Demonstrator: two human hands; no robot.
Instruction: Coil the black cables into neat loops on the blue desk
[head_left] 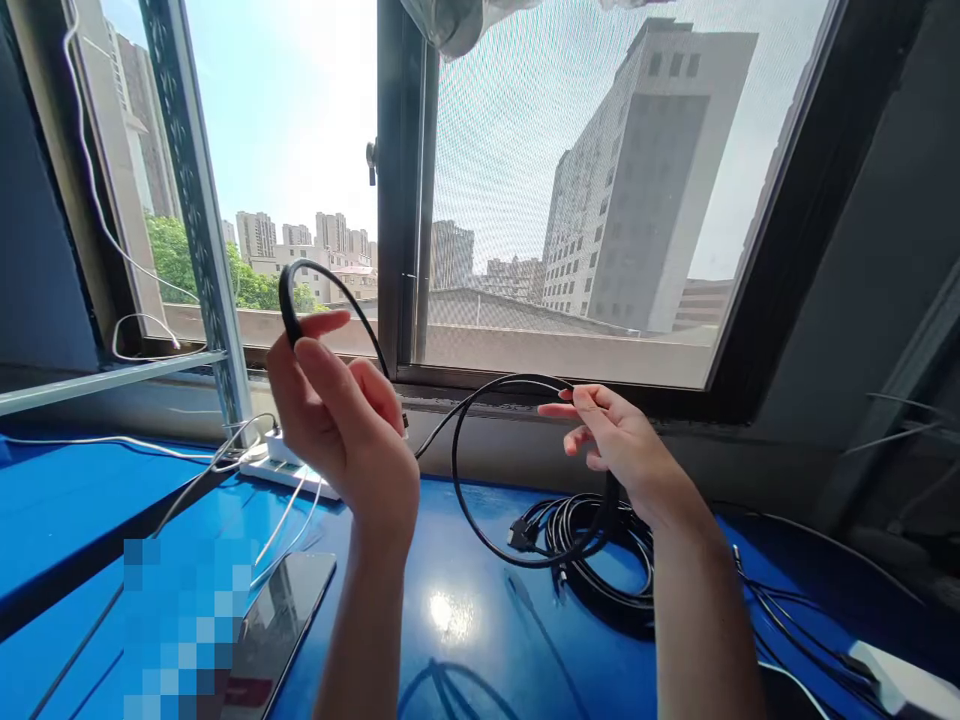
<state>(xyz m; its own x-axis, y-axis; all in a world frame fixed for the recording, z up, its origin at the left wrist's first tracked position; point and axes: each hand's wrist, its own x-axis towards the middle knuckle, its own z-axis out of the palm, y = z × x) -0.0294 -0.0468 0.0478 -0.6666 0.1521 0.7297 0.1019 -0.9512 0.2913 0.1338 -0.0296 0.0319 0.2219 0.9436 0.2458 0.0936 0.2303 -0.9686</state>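
Observation:
My left hand (341, 420) is raised in front of the window, fingers closed around a bent loop of black cable (480, 395). The cable arcs over the hand, drops behind it and runs right to my right hand (619, 440), which pinches it between thumb and fingers. From there the cable hangs in a wide loop down to the blue table (465, 620). A coil of black cables with a connector (592, 545) lies on the table just under my right wrist.
A white power strip (281, 462) with white leads sits by the window sill at the left. A dark phone (281, 615) lies on the table near my left forearm. More black wires and a white adapter (900, 680) lie at the right edge.

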